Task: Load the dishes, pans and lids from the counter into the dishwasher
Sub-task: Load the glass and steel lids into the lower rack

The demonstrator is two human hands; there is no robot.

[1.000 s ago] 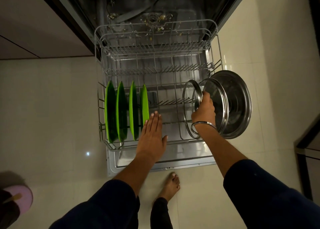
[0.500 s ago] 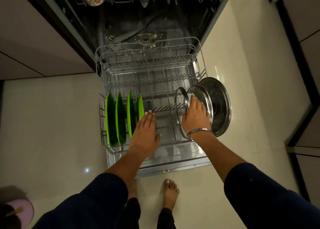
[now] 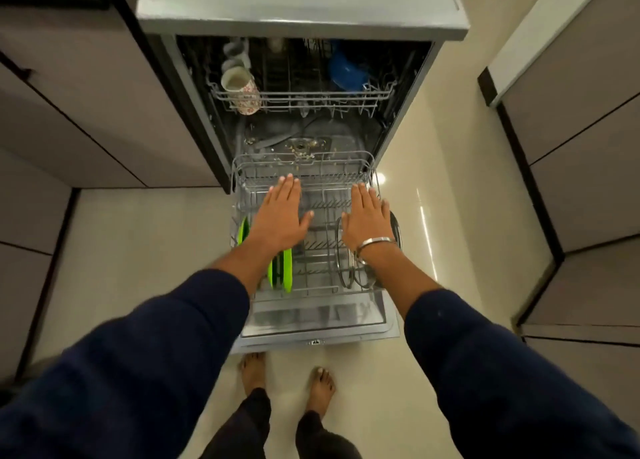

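Note:
The dishwasher's lower rack (image 3: 301,162) is pulled out over the open door (image 3: 318,323). Several green plates (image 3: 286,268) stand on edge at its left, partly hidden by my left forearm. Steel-rimmed lids (image 3: 344,268) stand upright at the rack's right side, partly behind my right wrist. My left hand (image 3: 282,216) is flat with straight fingers above the rack's left half and holds nothing. My right hand (image 3: 367,217) is flat too, above the lids, empty, with a metal bangle on the wrist.
The upper rack (image 3: 304,96) inside the machine holds a patterned cup (image 3: 242,89) at left and a blue dish (image 3: 346,68) at right. A grey counter (image 3: 298,4) runs above. Cabinets flank both sides. My bare feet (image 3: 287,375) stand on pale tiles before the door.
My right hand let go of the lid, which now stands in the rack. Both hands rose flat above the rack. The view tilted up, showing the upper rack and counter.

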